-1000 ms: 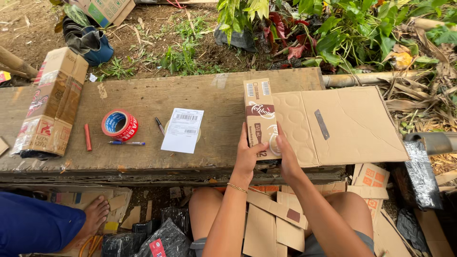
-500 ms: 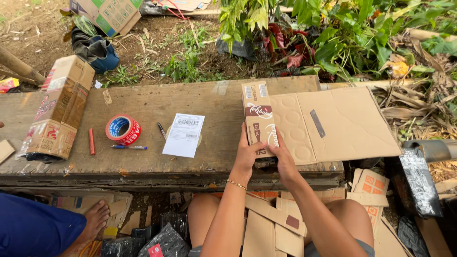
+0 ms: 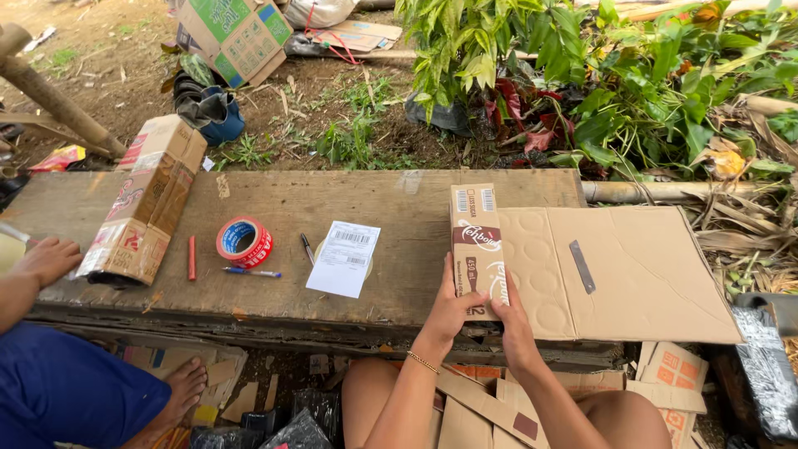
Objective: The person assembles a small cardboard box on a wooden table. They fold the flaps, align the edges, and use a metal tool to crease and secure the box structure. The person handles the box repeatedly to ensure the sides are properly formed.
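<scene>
A flattened brown cardboard sheet [image 3: 632, 274] lies on the wooden bench [image 3: 274, 199], with one printed panel [image 3: 475, 241] folded up along its left edge. My left hand [image 3: 449, 312] grips the near end of that panel from the left. My right hand [image 3: 515, 320] presses on the same near end from the right, fingers over the fold. A dark metal strip [image 3: 582, 266] rests on the sheet's middle.
A paper label [image 3: 343, 258], a pen [image 3: 307, 248], a red tape roll [image 3: 244, 242], a blue pen [image 3: 249, 272], a red marker [image 3: 192, 258] and a folded printed box [image 3: 145, 204] lie on the bench. Another person's hand [image 3: 46, 259] rests at the left edge. Cardboard scraps [image 3: 490, 407] lie below.
Both hands have stayed on the near end of the folded panel, shifting only slightly. The other person's hand has come into view at the bench's left edge.
</scene>
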{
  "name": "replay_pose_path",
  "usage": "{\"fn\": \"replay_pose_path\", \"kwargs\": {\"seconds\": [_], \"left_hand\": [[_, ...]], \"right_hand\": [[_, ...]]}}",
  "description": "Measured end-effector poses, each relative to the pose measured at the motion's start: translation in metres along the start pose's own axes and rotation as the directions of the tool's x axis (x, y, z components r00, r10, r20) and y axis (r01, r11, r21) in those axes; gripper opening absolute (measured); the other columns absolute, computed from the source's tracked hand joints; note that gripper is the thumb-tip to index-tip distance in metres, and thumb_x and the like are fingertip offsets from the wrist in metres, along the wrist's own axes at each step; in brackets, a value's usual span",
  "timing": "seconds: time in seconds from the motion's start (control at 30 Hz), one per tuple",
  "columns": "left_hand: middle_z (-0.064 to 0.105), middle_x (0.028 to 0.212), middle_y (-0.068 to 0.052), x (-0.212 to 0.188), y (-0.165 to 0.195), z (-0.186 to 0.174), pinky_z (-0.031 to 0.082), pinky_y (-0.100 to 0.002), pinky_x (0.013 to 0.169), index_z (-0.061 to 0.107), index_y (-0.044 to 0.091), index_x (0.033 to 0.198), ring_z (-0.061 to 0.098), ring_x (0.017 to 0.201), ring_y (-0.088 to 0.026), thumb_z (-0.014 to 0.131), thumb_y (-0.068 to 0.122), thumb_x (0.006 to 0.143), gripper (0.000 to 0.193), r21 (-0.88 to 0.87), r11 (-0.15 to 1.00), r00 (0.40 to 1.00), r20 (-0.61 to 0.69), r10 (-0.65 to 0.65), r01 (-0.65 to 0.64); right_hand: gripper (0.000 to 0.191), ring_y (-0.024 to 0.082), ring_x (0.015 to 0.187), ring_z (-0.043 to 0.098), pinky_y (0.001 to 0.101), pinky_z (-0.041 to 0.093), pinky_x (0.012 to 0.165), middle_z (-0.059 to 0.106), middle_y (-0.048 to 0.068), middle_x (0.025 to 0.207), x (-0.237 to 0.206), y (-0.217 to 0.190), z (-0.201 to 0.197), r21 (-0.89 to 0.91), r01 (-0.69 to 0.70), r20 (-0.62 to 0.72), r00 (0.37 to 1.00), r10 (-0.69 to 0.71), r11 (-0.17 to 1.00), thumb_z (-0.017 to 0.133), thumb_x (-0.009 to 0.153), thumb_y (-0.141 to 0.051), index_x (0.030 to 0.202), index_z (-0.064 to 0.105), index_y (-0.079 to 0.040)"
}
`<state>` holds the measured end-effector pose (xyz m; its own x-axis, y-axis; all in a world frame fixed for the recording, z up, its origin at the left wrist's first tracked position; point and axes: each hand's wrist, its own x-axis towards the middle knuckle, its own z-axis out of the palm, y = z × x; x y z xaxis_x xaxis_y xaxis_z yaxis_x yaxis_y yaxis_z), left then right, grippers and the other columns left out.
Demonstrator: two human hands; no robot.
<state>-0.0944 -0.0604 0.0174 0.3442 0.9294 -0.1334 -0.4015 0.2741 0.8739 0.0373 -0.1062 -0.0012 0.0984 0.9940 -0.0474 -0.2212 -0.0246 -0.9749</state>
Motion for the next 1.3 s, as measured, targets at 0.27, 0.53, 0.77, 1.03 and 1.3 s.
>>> {"fn": "replay_pose_path", "kwargs": {"seconds": [0.27, 0.53, 0.77, 1.03, 1.3], "left_hand": [[0.001, 0.169, -0.017, 0.007, 0.052, 0.009, 0.001, -0.050, 0.124, 0.018, 0.013, 0.160, -0.005, 0.156, -0.037, 0.081, 0.036, 0.076, 0.108, 0.972, 0.100, 0.949, 0.181, 0.258, -0.213], [0.020, 0.169, -0.009, 0.051, 0.050, 0.049, 0.013, -0.053, 0.125, 0.035, 0.012, 0.157, 0.014, 0.156, -0.035, 0.052, 0.044, 0.100, 0.068, 0.963, -0.118, 0.947, 0.261, 0.187, -0.242], [0.023, 0.167, -0.010, 0.056, 0.036, 0.048, 0.014, -0.054, 0.122, 0.034, 0.014, 0.158, 0.016, 0.154, -0.035, 0.050, 0.043, 0.096, 0.070, 0.956, -0.212, 0.953, 0.242, 0.180, -0.203], [0.019, 0.168, -0.008, 0.052, 0.040, 0.054, 0.013, -0.052, 0.123, 0.031, 0.016, 0.158, 0.012, 0.155, -0.033, 0.050, 0.045, 0.096, 0.070, 0.970, -0.187, 0.980, 0.174, 0.096, -0.154], [0.022, 0.170, -0.008, 0.057, 0.036, 0.043, 0.014, -0.053, 0.124, 0.035, 0.013, 0.157, 0.015, 0.156, -0.031, 0.047, 0.033, 0.101, 0.060, 0.968, -0.113, 0.957, 0.239, 0.165, -0.223]], "right_hand": [[0.074, 0.022, 0.144, 0.040, 0.0333, 0.028, 0.118, 0.038, 0.010, 0.163, -0.005, -0.001, 0.001, 0.080, -0.041, -0.049, 0.998, 0.045, 0.996, 0.043, 0.092, -0.018, 0.164, 0.022, -0.011], [0.076, 0.022, 0.151, 0.033, 0.0335, 0.024, 0.121, 0.031, 0.012, 0.167, -0.001, 0.012, -0.007, 0.027, 0.062, -0.036, 0.997, -0.061, 0.998, 0.047, 0.093, -0.019, 0.163, 0.020, -0.006], [0.078, 0.024, 0.154, 0.028, 0.0348, 0.021, 0.122, 0.026, 0.015, 0.170, -0.003, 0.017, -0.013, 0.066, 0.129, 0.002, 0.992, -0.130, 0.989, 0.048, 0.094, -0.022, 0.163, 0.017, -0.003], [0.075, 0.022, 0.158, 0.020, 0.0360, 0.013, 0.125, 0.024, 0.011, 0.171, 0.026, 0.002, -0.036, 0.367, -0.052, 0.107, 0.994, 0.013, 0.929, 0.018, 0.105, -0.051, 0.161, 0.021, -0.001], [0.070, 0.023, 0.152, 0.033, 0.0372, 0.027, 0.122, 0.033, 0.013, 0.167, 0.127, -0.004, -0.026, 0.338, 0.017, 0.051, 0.998, -0.036, 0.941, 0.032, 0.107, -0.044, 0.163, 0.022, -0.002]]}}
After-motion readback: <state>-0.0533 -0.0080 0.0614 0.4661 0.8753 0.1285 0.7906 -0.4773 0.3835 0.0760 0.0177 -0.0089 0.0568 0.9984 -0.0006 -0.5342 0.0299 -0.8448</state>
